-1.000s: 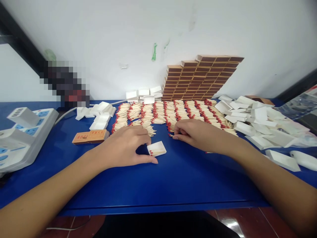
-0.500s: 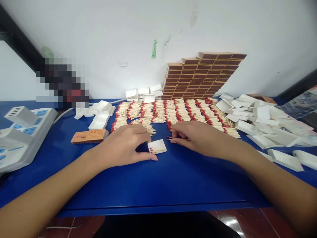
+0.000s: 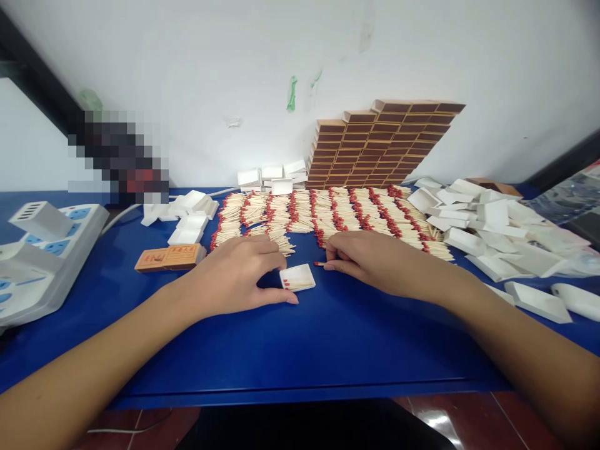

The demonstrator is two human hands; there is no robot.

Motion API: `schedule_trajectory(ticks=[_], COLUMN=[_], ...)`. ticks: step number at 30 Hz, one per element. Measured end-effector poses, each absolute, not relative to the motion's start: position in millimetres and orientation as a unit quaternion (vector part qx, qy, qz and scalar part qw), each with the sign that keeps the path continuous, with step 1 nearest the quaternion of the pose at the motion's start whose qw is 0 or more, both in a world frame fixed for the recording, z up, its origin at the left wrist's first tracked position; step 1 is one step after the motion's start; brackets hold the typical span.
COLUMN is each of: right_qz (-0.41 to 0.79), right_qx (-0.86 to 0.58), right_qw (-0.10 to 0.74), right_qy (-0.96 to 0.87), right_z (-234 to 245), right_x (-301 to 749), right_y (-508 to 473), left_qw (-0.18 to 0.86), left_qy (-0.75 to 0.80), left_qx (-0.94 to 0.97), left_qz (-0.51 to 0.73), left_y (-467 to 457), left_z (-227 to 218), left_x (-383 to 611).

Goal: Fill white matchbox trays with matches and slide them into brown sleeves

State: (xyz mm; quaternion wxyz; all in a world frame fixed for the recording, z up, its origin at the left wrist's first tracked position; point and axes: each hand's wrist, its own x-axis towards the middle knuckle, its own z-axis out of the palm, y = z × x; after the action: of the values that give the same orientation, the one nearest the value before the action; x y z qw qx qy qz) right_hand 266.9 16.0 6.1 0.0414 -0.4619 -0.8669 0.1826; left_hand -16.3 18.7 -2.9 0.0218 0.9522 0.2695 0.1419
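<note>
A small white matchbox tray (image 3: 298, 277) lies on the blue table (image 3: 300, 350) with a few red-tipped matches in it. My left hand (image 3: 234, 275) rests beside the tray, thumb and forefinger curled around its left side. My right hand (image 3: 370, 259) lies just right of the tray, fingers pinched on a few matches (image 3: 320, 264) whose red heads stick out to the left. Behind both hands runs a long row of loose matches (image 3: 328, 215).
Brown matchbox sleeves (image 3: 379, 150) are stacked against the wall. A heap of empty white trays (image 3: 492, 231) lies at the right, more white trays (image 3: 187, 219) at the left. An orange matchbox (image 3: 169, 257) and a power strip (image 3: 42, 250) sit on the left.
My right hand has drawn a few matches out of the row and slid them left toward the tray. The left hand has stayed at the tray.
</note>
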Motion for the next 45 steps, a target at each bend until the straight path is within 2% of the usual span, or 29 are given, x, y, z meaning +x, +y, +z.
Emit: schedule_trajectory(ticks=[9, 14, 17, 22, 25, 30, 45], right_qz=[0.167, 0.1, 0.108, 0.086, 0.048, 0.095, 0.131], right_qx=[-0.422, -0.412, -0.392, -0.415, -0.446, -0.456, -0.449], right_qw=[0.135, 0.118, 0.11, 0.175, 0.145, 0.061, 0.068], right_qy=[-0.881, -0.898, -0.907, -0.889, -0.882, -0.883, -0.881], right_z=[12.7, -0.1, -3.6, 7.3, 14.7, 13.9, 3.3], right_x=[243.3, 227.8, 228.7, 251.9, 273.1, 287.6, 276.7], right_y=[-3.3, -11.3, -10.2, 6.6, 23.8, 39.1, 33.3], left_qw=[0.008, 0.001, 0.005, 0.0, -0.016, -0.013, -0.007], left_qy=[0.259, 0.243, 0.243, 0.25, 0.256, 0.27, 0.279], left_qx=[0.952, 0.956, 0.956, 0.953, 0.951, 0.951, 0.95], left_qz=[0.164, 0.168, 0.168, 0.172, 0.169, 0.152, 0.139], left_y=[17.8, 15.6, 14.9, 14.9, 15.9, 16.8, 16.5], left_z=[-1.4, -3.2, -4.7, -3.7, -3.5, -3.6, -3.7], left_x=[-15.8, -13.8, -13.1, -14.3, -15.9, -17.6, -17.3])
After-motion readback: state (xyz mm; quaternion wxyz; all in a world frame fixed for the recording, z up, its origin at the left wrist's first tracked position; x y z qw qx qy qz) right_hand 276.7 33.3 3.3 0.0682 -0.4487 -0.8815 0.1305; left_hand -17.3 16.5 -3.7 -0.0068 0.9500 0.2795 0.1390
